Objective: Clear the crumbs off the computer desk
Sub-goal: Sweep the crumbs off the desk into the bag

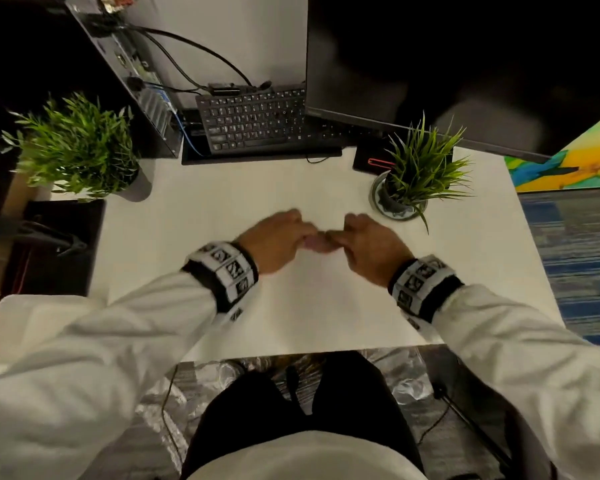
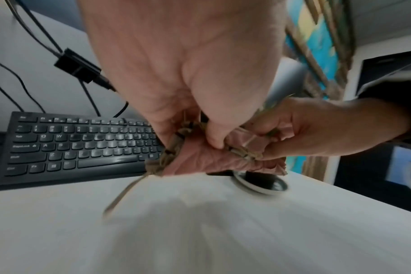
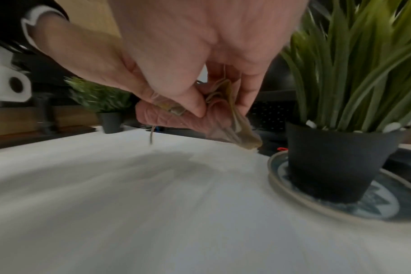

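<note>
Both hands [image 1: 323, 237] pinch a pink cloth [image 2: 214, 159] above the desk [image 1: 326, 306].

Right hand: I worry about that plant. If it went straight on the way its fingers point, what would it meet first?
Probably the left hand, fingertip to fingertip on the same pink cloth. The plant sits off to the side.

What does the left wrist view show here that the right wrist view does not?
Only the left wrist view shows the black keyboard and the cables behind it. Only the right wrist view shows the grass-like plant in its dark pot on a saucer, plus a second potted plant further back. Both show the left hand and right hand pinching a crumpled pink cloth above the white desk.
</note>
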